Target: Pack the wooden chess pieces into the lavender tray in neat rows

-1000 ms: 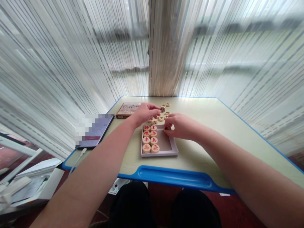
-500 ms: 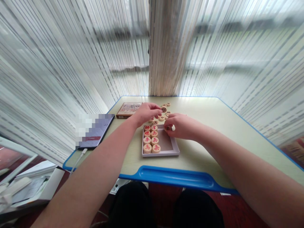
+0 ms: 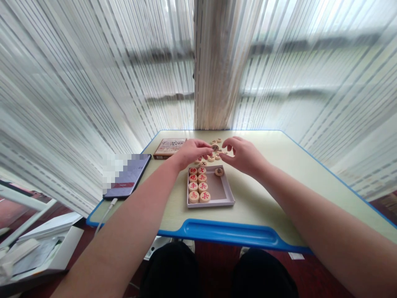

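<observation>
Between its thumb and fingers, my left hand (image 3: 192, 151) pinches a round wooden xiangqi piece (image 3: 215, 147) with dark lettering. Just to the right, my right hand (image 3: 242, 154) holds nothing, its thumb and fingers apart and curved toward that piece. Below both hands lies a shallow white box tray (image 3: 228, 194). Its left side holds two columns of red-lettered pieces (image 3: 202, 187). One dark-lettered piece (image 3: 218, 171) sits in the tray's far right corner. Several loose pieces (image 3: 211, 158) lie on the table beyond the tray, partly hidden by my fingers.
A printed box lid (image 3: 169, 148) lies at the back left. Nearer stands a tablet (image 3: 130, 178), partly blurred out, with a white cable (image 3: 108, 209). The table (image 3: 279, 149) has a blue rim and a blue front groove (image 3: 229, 232). Striped curtains (image 3: 173, 62) hang behind.
My right hand has let go of a dark-lettered piece in the tray's far right corner and moved up and right toward my left hand. My left hand still holds its piece.
</observation>
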A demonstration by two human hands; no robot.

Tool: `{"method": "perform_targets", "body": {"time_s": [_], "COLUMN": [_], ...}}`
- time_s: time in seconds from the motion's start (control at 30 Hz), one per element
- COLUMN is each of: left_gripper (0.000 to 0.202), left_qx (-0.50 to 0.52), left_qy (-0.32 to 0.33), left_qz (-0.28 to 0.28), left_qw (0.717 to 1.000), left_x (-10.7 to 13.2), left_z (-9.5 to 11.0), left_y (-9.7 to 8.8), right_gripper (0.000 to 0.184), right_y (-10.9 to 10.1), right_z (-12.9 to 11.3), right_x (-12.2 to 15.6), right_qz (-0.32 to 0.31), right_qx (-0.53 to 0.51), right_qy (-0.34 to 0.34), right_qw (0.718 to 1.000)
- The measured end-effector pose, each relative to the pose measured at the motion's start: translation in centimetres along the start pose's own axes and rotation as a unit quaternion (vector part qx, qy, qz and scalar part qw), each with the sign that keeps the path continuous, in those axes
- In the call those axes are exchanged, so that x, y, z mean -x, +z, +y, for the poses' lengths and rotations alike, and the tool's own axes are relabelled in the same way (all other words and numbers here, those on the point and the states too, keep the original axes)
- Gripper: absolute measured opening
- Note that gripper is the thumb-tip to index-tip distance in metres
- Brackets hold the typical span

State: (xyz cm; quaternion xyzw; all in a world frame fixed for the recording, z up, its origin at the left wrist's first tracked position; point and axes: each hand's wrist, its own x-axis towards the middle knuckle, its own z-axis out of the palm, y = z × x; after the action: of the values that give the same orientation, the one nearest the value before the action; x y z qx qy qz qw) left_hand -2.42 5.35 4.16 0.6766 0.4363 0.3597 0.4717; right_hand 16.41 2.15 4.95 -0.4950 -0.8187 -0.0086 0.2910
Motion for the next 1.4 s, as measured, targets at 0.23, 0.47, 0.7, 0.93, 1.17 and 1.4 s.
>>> {"method": "perform_targets", "body": {"time_s": [0.23, 0.47, 0.7, 0.93, 1.17, 1.4], "left_gripper": [0.024, 0.028, 0.021, 0.018, 0.022, 0.019], "left_qx": [0.01, 0.014, -0.007, -0.273, -0.328, -0.302], "left_qy": [0.004, 0.005, -0.013, 0.097, 0.048, 0.03], "left_qz": [-0.042, -0.074, -0.046, -0.02, -0.11, -0.095], "left_qw": [0.999, 0.997, 0.999, 0.957, 0.937, 0.948], "left_x": [0.3, 0.4, 0.2, 0.5, 1.0, 1.2], "left_z": [0.1, 0.1, -0.2, 0.2, 0.7, 0.5], "left_y": [-0.1, -0.1, -0.2, -0.1, -0.1, -0.1], "right_gripper": [0.018, 0.017, 0.018, 0.016, 0.018, 0.02], "right_y": [0.5, 0.3, -0.8, -1.4, -1.2, -1.0], "right_z": [-0.1, -0.6, -0.3, -1.0, -1.6, -1.2], "right_x": [0.3, 0.3, 0.3, 0.7, 0.8, 0.8], "right_qz": [0.036, 0.044, -0.043, -0.212, -0.229, -0.213], "right_qx": [-0.04, -0.028, 0.033, 0.035, 0.048, 0.043], "right_qy": [-0.075, -0.065, -0.042, -0.07, -0.071, -0.067], "right_qw": [0.996, 0.997, 0.998, 0.974, 0.97, 0.974]}}
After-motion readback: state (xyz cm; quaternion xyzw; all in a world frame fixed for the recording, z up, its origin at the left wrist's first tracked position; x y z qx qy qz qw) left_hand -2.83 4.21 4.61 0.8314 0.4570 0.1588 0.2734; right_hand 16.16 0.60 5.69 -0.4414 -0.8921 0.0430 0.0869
